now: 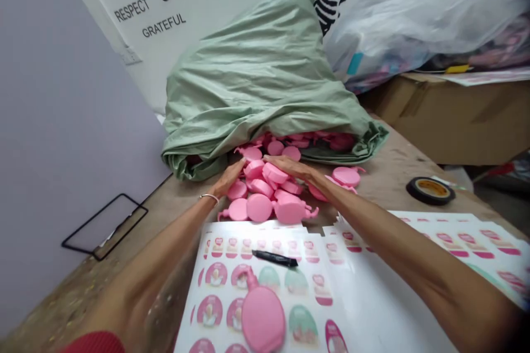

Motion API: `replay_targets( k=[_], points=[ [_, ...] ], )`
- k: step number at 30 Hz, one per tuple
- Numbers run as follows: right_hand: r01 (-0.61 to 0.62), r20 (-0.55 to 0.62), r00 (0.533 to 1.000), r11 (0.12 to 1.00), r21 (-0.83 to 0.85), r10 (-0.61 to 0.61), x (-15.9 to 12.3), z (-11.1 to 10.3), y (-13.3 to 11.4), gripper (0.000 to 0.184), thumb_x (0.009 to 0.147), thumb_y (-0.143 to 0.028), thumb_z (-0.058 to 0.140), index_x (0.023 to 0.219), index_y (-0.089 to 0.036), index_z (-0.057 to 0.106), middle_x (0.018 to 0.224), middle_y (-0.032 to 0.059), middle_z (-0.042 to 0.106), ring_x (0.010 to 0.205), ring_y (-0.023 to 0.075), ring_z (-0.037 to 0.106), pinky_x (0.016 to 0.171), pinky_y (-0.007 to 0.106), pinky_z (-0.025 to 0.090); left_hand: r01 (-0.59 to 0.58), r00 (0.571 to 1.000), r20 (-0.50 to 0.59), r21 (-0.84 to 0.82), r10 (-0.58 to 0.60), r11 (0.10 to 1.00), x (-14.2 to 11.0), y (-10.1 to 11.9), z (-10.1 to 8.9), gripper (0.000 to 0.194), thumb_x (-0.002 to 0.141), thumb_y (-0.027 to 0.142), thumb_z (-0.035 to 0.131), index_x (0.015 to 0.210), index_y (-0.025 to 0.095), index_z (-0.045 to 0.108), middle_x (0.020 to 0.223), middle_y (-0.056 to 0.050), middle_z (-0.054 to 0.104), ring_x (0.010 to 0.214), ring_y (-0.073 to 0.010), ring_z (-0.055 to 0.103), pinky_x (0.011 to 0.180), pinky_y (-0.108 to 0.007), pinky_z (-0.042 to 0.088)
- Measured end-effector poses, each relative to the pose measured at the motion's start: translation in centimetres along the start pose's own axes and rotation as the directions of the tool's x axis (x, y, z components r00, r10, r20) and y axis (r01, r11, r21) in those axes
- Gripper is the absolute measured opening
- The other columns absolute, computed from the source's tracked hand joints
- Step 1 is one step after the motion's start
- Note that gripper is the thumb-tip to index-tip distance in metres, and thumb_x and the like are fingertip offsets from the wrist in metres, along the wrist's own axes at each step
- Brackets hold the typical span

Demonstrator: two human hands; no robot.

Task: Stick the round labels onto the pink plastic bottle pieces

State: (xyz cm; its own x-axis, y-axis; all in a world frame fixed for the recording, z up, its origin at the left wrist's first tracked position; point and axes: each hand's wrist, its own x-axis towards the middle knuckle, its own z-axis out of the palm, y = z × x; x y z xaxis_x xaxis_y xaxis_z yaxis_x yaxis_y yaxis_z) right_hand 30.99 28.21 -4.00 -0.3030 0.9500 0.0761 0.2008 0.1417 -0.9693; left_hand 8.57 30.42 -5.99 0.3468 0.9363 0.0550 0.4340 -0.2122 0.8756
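Observation:
A heap of small round pink pump bottles [259, 207] lies at the mouth of a large green sack [265, 77], with more showing inside. My left hand [230, 177] rests along the heap's left side, a thin bracelet [209, 197] at its wrist. My right hand [290, 166] reaches over the heap from the right, palm turned inward. Both hands have fingers stretched out and cup the pile between them; some fingertips are hidden among the bottles. One separate pink bottle [263, 317] lies on the sticker sheets [302, 281] near me, below a black pen-like cutter [275, 258].
A roll of black tape [430, 190] sits on the table at the right, near a cardboard box [459, 121] bearing a full clear plastic bag [414, 16]. A black wire frame [105, 226] is at the left, by the purple wall [62, 110].

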Motion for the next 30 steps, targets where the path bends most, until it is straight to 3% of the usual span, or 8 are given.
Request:
replay_targets(
  k=[4,8,12,17,19,21,26,30],
  points=[
    [0.066,-0.022,0.997,0.976,-0.209,-0.072,-4.0,0.8,-2.8,0.036,0.085,-0.049,0.055,0.1,-0.02,0.071,0.105,0.0035,0.07,0.109,0.026,0.058,0.099,0.04,0.042,0.012,0.999,-0.047,0.037,-0.011,0.999,-4.9,2.4,-3.0,0.064,0.088,0.064,0.037,0.085,0.012,0.074,0.097,-0.011,0.073,0.091,-0.0235,0.063,0.086,-0.035,0.046],
    [0.094,-0.188,0.966,0.917,-0.387,-0.178,-11.4,2.0,-4.6,0.036,0.089,-0.044,0.049,0.103,-0.017,0.067,0.11,0.0119,0.065,0.112,0.0283,0.052,0.098,0.041,0.038,0.006,0.982,-0.188,0.099,0.013,0.995,-8.5,4.0,-5.6,0.06,0.088,0.06,0.039,0.094,0.01,0.072,0.092,-0.009,0.07,0.081,-0.0201,0.06,0.078,-0.031,0.046],
    [0.155,-0.027,0.976,0.782,-0.604,-0.214,-18.5,7.0,-5.1,0.031,0.093,-0.04,0.046,0.101,-0.019,0.067,0.105,0.0127,0.065,0.103,0.0253,0.055,0.094,0.038,0.039,0.002,0.953,-0.299,0.192,0.057,0.981,-13.4,5.2,-6.1,0.043,0.09,0.045,0.043,0.098,0.011,0.068,0.095,-0.008,0.068,0.092,-0.0194,0.059,0.082,-0.029,0.045],
    [0.009,-0.04,0.997,0.638,-0.77,-0.063,-20.1,13.7,-4.9,0.016,0.088,-0.024,0.052,0.097,-0.015,0.064,0.1,0.0139,0.063,0.096,0.0243,0.055,0.082,0.035,0.04,0.018,0.929,-0.357,0.301,0.095,0.953,-22.8,7.5,-2.9,0.027,0.09,0.034,0.045,0.093,0.015,0.064,0.1,-0.009,0.065,0.091,-0.0191,0.06,0.083,-0.031,0.045],
    [-0.07,-0.104,0.994,0.635,-0.769,-0.016,-19.6,14.8,-4.8,0.011,0.087,-0.023,0.054,0.089,-0.015,0.061,0.09,0.0098,0.062,0.085,0.0196,0.056,0.075,0.031,0.041,0.039,0.943,-0.325,0.326,0.074,0.945,-26.5,8.8,-0.5,0.028,0.087,0.041,0.053,0.095,0.016,0.063,0.095,-0.009,0.065,0.078,-0.0198,0.06,0.077,-0.034,0.046],
    [-0.136,-0.168,0.986,0.648,-0.749,0.012,-19.3,15.1,-4.9,0.014,0.089,-0.029,0.055,0.087,-0.015,0.058,0.083,0.0039,0.06,0.074,0.0145,0.053,0.069,0.029,0.042,0.093,0.953,-0.301,0.422,0.043,0.902,-29.1,10.1,2.3,0.041,0.085,0.047,0.057,0.109,0.015,0.06,0.108,-0.014,0.061,0.09,-0.0261,0.061,0.077,-0.037,0.046],
    [-0.249,-0.365,0.931,0.746,-0.618,0.009,-21.4,13.7,-5.8,0.012,0.091,-0.028,0.042,0.095,-0.018,0.048,0.073,0.0008,0.054,0.062,0.0148,0.047,0.06,0.029,0.035,0.204,0.963,-0.237,0.319,-0.131,0.926,-30.0,11.6,7.5,0.049,0.071,0.023,0.074,0.116,0.013,0.057,0.12,-0.021,0.055,0.115,-0.0382,0.051,0.088,-0.045,0.042],
    [-0.251,-0.456,0.889,0.865,-0.434,0.029,-25.7,12.3,-6.8,0.012,0.088,-0.033,0.042,0.092,-0.022,0.04,0.069,-0.0017,0.05,0.06,0.0157,0.046,0.058,0.029,0.034,0.211,0.959,-0.219,0.123,-0.181,0.97,-29.5,9.9,5.4,0.042,0.069,0.017,0.073,0.109,0.015,0.061,0.104,-0.016,0.064,0.102,-0.0327,0.06,0.084,-0.041,0.044]
  ],
)
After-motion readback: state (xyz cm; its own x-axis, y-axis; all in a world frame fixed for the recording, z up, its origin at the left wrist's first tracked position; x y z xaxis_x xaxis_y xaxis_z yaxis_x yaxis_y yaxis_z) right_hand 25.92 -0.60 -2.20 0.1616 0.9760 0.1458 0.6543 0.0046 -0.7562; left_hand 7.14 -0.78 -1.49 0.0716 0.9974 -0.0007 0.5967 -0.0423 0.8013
